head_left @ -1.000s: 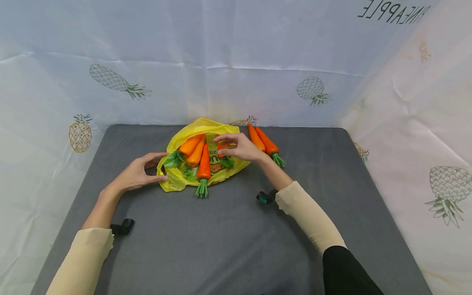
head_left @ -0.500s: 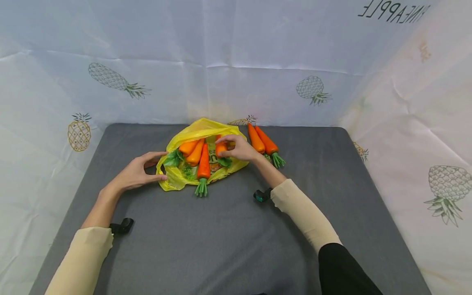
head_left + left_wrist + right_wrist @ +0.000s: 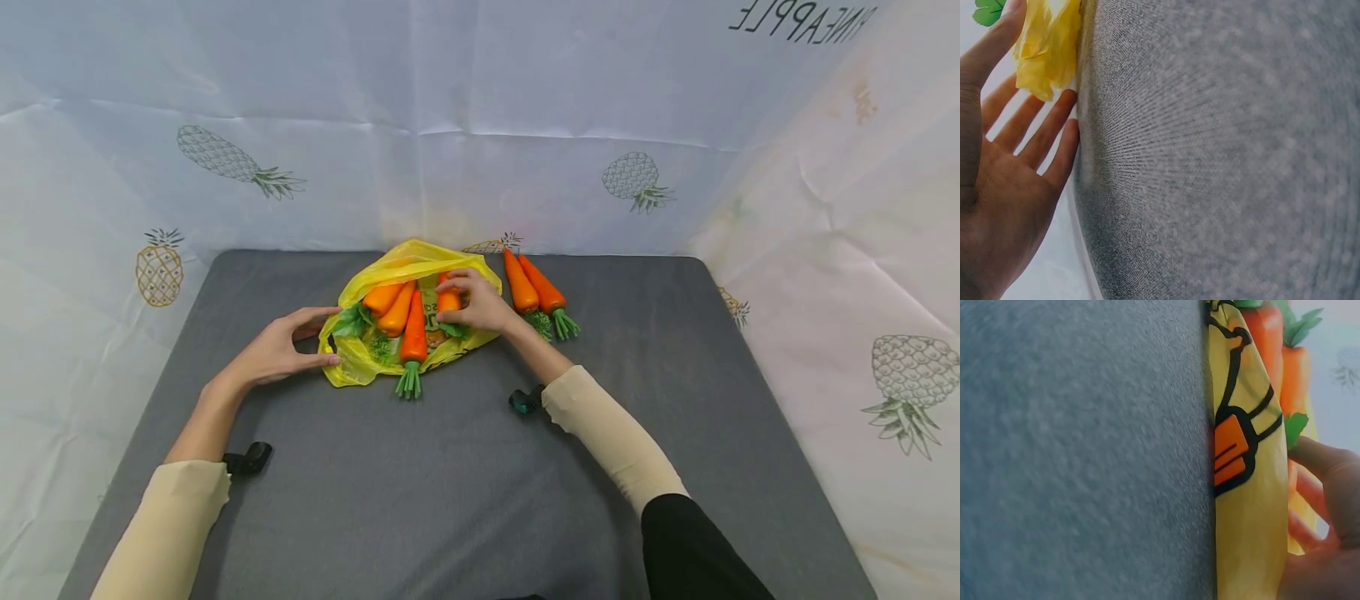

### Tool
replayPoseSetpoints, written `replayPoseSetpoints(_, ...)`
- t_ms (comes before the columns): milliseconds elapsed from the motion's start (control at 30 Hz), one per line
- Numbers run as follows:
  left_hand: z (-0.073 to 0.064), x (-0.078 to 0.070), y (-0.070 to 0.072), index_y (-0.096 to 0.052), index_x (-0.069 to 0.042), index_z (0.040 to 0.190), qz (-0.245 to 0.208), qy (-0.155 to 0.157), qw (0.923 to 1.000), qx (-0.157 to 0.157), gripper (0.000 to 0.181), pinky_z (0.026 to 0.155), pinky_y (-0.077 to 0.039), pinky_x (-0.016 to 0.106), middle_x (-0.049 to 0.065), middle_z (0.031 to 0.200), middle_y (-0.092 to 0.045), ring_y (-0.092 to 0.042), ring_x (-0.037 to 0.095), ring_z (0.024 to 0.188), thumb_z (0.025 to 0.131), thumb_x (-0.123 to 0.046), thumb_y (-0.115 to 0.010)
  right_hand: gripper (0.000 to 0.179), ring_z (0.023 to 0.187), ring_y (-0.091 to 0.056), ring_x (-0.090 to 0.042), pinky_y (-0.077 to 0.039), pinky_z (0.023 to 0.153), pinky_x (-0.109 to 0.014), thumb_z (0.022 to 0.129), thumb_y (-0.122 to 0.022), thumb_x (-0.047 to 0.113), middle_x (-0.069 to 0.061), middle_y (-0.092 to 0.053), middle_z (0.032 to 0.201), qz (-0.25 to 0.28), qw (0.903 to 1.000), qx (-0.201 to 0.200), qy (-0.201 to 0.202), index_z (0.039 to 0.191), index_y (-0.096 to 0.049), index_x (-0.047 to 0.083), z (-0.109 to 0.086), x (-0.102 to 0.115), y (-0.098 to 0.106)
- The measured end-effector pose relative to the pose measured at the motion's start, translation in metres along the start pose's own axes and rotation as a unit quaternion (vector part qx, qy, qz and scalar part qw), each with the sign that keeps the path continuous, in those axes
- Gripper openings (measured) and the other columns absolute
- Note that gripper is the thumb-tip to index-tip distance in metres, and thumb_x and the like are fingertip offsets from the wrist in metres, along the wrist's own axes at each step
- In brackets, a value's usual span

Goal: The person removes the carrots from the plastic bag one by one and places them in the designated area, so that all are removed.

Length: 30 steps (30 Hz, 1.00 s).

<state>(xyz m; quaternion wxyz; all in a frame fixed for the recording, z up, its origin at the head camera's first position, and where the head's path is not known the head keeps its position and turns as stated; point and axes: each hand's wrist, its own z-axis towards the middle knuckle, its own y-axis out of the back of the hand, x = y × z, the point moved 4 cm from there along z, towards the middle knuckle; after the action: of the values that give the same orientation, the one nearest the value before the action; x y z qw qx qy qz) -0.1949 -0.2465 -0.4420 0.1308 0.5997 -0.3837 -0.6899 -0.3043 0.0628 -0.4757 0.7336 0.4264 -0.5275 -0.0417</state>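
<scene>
A yellow plastic bag [image 3: 358, 373] lies with its mouth facing me, several orange carrots inside. One carrot [image 3: 413, 333] has its green stalks sticking out over the front rim. My left hand [image 3: 281, 350] is at the bag's left edge, thumb and fingers spread apart; in the left wrist view its straight fingers [image 3: 1040, 140] lie beside the yellow plastic [image 3: 1047, 53]. Inside the mouth at the right, my right hand [image 3: 480, 302] pinches another carrot [image 3: 447, 302] near its leafy end. The bag's printed side [image 3: 1250, 531] partly hides that carrot in the right wrist view.
Two more carrots [image 3: 521, 283] lie side by side on the grey table [image 3: 420, 483], just right of the bag and behind my right wrist. A white cloth [image 3: 480, 192] with pineapple prints hangs along the table's back edge and sides.
My right hand has moved a little to the left, and the carrot it holds has shifted left inside the bag with it. My left hand has stayed at the bag's edge.
</scene>
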Motion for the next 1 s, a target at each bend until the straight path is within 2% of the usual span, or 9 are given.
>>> replayPoseSetpoints(167, 0.0, -0.001, 0.001, -0.048, -0.015, 0.142, -0.003, 0.003, 1.0, -0.001, 0.073, 0.106, -0.045, 0.052, 0.011, 0.141, -0.05, -0.057, 0.031, 0.123, 0.078, -0.023, -0.082, 0.048, 0.132, -0.042, -0.032, -0.05, 0.098, -0.043, 0.078, -0.081, 0.024, -0.019, -0.039, 0.146, -0.016, 0.9998, -0.015, -0.004, 0.12, -0.066, 0.007, 0.0, 0.005, -0.002)
replayPoseSetpoints(267, 0.0, -0.002, 0.001, -0.048, -0.015, 0.141, -0.002, 0.003, 1.0, 0.0, 0.073, 0.105, -0.045, 0.052, 0.011, 0.14, -0.051, -0.057, 0.031, 0.122, 0.078, -0.023, -0.082, 0.042, 0.133, -0.042, -0.031, -0.05, 0.099, -0.043, 0.079, -0.079, 0.023, -0.017, -0.038, 0.147, -0.019, 0.9997, -0.007, -0.014, 0.117, -0.067, 0.011, -0.002, 0.007, -0.001)
replayPoseSetpoints(333, 0.001, 0.003, 0.0, -0.048, -0.016, 0.142, 0.0, 0.002, 1.0, 0.001, 0.073, 0.105, -0.045, 0.052, 0.01, 0.141, -0.051, -0.057, 0.03, 0.122, 0.078, -0.023, -0.082, 0.038, 0.132, -0.043, -0.03, -0.051, 0.098, -0.042, 0.079, -0.078, 0.023, -0.015, -0.038, 0.146, -0.016, 0.9997, -0.001, -0.017, 0.115, -0.067, 0.014, -0.002, 0.007, -0.001)
replayPoseSetpoints(500, 0.002, 0.009, -0.003, -0.047, -0.015, 0.143, 0.0, 0.005, 1.0, 0.001, 0.074, 0.105, -0.045, 0.052, 0.011, 0.141, -0.05, -0.057, 0.03, 0.123, 0.078, -0.023, -0.082, 0.032, 0.121, -0.048, -0.024, -0.053, 0.086, -0.033, 0.082, -0.074, 0.024, -0.011, -0.042, 0.141, 0.001, 1.0, 0.002, -0.01, 0.112, -0.066, 0.017, -0.006, 0.007, -0.001)
replayPoseSetpoints(533, 0.001, 0.006, -0.003, -0.047, -0.014, 0.142, -0.004, 0.005, 1.0, 0.001, 0.074, 0.105, -0.045, 0.052, 0.011, 0.141, -0.05, -0.057, 0.031, 0.122, 0.078, -0.022, -0.082, 0.032, 0.119, -0.049, -0.023, -0.053, 0.084, -0.031, 0.082, -0.073, 0.024, -0.011, -0.043, 0.141, 0.006, 0.9999, 0.002, -0.01, 0.112, -0.066, 0.017, -0.007, 0.008, 0.0)
replayPoseSetpoints(633, 0.003, 0.017, -0.006, -0.047, -0.019, 0.143, -0.001, 0.001, 1.0, -0.003, 0.075, 0.105, -0.045, 0.051, 0.009, 0.142, -0.05, -0.057, 0.028, 0.123, 0.078, -0.024, -0.082, 0.031, 0.112, -0.05, -0.021, -0.053, 0.081, -0.028, 0.084, -0.072, 0.025, -0.008, -0.044, 0.139, 0.026, 0.9996, 0.008, -0.01, 0.113, -0.066, 0.018, -0.011, 0.014, 0.004)
replayPoseSetpoints(800, 0.006, 0.036, -0.009, -0.046, -0.029, 0.142, 0.006, 0.0, 1.0, -0.002, 0.075, 0.106, -0.046, 0.047, 0.003, 0.143, -0.049, -0.056, 0.023, 0.125, 0.077, -0.032, -0.082, 0.032, 0.106, -0.052, -0.018, -0.055, 0.083, -0.028, 0.085, -0.071, 0.027, -0.004, -0.044, 0.14, 0.057, 0.9981, 0.023, 0.001, 0.116, -0.065, 0.02, -0.019, 0.026, 0.011)
replayPoseSetpoints(1000, 0.008, 0.041, -0.008, -0.045, -0.03, 0.142, 0.008, 0.003, 1.0, 0.0, 0.075, 0.106, -0.046, 0.048, 0.003, 0.144, -0.049, -0.056, 0.023, 0.126, 0.077, -0.037, -0.082, 0.034, 0.107, -0.055, -0.023, -0.056, 0.085, -0.034, 0.087, -0.069, 0.023, -0.008, -0.042, 0.145, 0.09, 0.994, 0.053, 0.034, 0.12, -0.063, 0.02, -0.027, 0.039, 0.016)
